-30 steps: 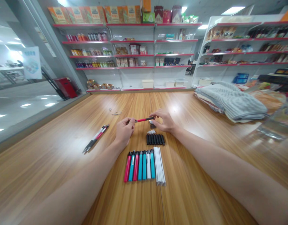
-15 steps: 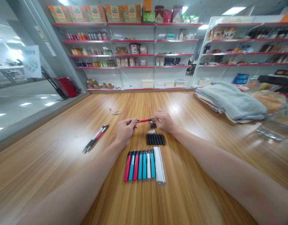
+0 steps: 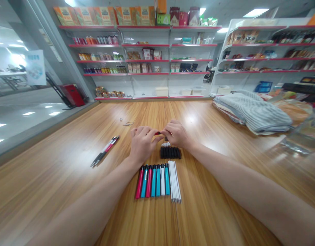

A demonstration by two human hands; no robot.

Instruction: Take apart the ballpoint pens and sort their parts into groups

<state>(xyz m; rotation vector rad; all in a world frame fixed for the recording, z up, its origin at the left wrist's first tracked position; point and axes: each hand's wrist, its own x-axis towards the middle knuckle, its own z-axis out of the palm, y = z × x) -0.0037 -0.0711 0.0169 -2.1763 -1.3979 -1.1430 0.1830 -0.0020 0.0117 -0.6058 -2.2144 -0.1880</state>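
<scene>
Between the two hands, just above the counter (image 3: 70,191), the left hand (image 3: 143,145) and right hand (image 3: 176,135) are pinching a red pen (image 3: 157,133), each grip closed on one end. Black pen parts (image 3: 170,152) are lying just beneath the grip. The pen is probably light, stiff and slick, best held near its ends.

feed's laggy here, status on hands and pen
Left hand and right hand both closed on red pen, ends hidden in fingers. Black pen parts lie just beneath. Nothing blocking.
</scene>
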